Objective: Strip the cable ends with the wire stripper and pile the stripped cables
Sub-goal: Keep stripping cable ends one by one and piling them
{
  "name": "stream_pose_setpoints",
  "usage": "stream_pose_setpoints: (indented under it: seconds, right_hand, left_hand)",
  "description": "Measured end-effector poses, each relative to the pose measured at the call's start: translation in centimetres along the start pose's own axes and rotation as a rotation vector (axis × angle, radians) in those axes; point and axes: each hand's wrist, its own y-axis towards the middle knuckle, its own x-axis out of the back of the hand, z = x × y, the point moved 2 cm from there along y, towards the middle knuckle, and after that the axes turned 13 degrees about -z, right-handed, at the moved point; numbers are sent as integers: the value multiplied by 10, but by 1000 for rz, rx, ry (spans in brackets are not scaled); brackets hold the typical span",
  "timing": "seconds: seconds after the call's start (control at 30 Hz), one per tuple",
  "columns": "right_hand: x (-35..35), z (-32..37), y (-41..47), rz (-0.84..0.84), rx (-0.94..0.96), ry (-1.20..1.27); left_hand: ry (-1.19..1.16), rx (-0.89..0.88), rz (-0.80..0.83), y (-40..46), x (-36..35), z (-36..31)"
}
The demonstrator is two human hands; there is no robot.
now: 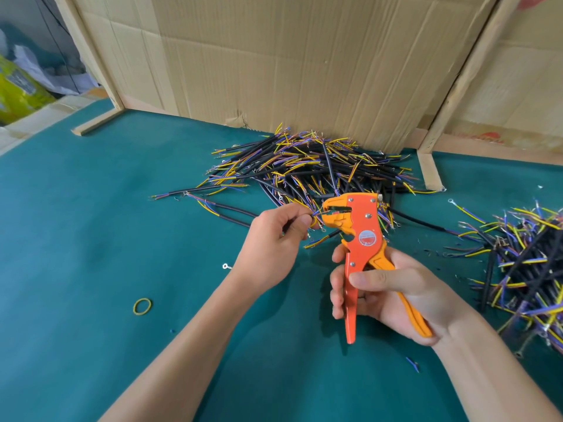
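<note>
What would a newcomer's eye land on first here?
The bright orange plastic wire stripper, upright at centre in the right hand, with the left hand feeding thin coloured wire ends into its head. Behind it, a big tangled heap of black cables with yellow and blue cores lies against the cardboard wall; a second cable heap sits at the right edge of the green mat.

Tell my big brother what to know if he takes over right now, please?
Left hand pinches a cable end at the head of the wire stripper.
Right hand grips the stripper's handles.
Big cable pile lies by the cardboard wall; a second pile sits at the right edge. Which pile is stripped, I can't tell.
Left: squeeze, strip this end, pile it, continue.
</note>
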Motion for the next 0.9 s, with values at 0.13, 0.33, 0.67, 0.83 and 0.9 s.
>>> stream_pose_setpoints:
  seconds: [0.13, 0.33, 0.67, 0.83, 0.9]
  right_hand:
    - [-3, 0, -1, -3, -21, -12]
    - [-6, 0, 1, -16, -18, 26]
    - [-4, -1, 2, -1, -11, -6]
    - [-3, -2, 2, 9, -22, 0]
    - [-4, -2, 3, -4, -25, 0]
  left_hand:
    - [-5, -11, 12, -1, 0, -2]
    - [-10, -23, 15, -1, 1, -2]
    - [-11, -14, 22, -1, 1, -2]
    - [-20, -11, 24, -1, 1, -2]
    - [-26, -4, 23, -1, 1, -1]
